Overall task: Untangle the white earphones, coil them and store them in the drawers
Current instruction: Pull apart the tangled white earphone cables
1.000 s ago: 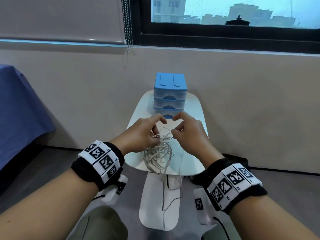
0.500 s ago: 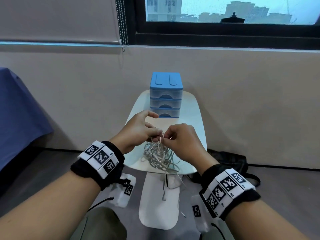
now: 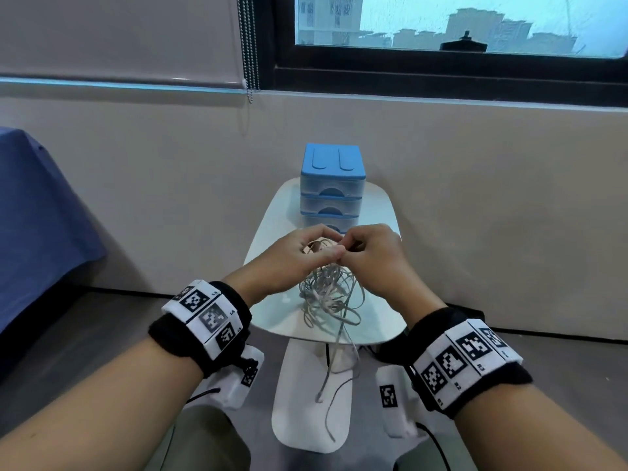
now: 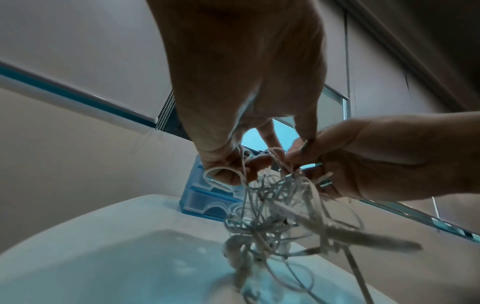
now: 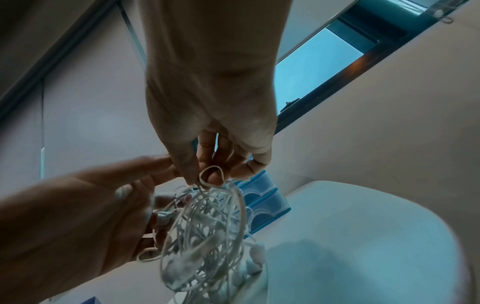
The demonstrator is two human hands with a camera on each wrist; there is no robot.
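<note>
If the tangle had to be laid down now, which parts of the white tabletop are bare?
Bare strips run along the white table on both sides of the blue drawer unit, widest at its near-left and right edges. The middle is crowded: the left hand and right hand pinch the earphones, whose strands trail over the front edge.

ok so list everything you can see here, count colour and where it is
earphones: one tangled bundle, white, held up over the near end of the table, loose ends hanging past its edge
drawers: one unit of three, blue and clear, far end of table, all closed
table: one, white, in front of the wall
window: one, dark frame, top right
cloth: one, blue, far left
wristbands: two, black with white markers, one on each wrist
left hand: pinches the earphones
right hand: pinches the earphones
</note>
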